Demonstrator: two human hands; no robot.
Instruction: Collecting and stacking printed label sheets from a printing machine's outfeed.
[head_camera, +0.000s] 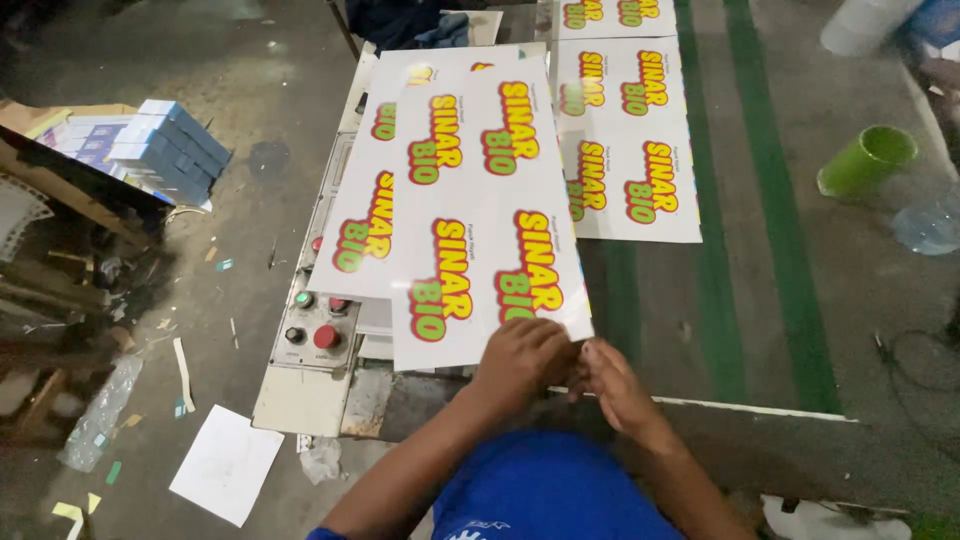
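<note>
I see my left hand (522, 357) curled shut, pinching the near edge of the top printed sheet (480, 215), which stretches away from it; my right hand (612, 385), fingers together, touches that sheet's corner just beside it

Printed sheets (480, 210) cover the table (760, 330) ahead; bare surface lies right, up to a green cup (866, 160).

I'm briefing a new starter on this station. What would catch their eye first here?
The white printed sheets with yellow, red and green lettering, fanned across the middle. Both hands meet at the top sheet's near corner: left hand, right hand. Left of them, a control panel with red and green buttons.
</note>
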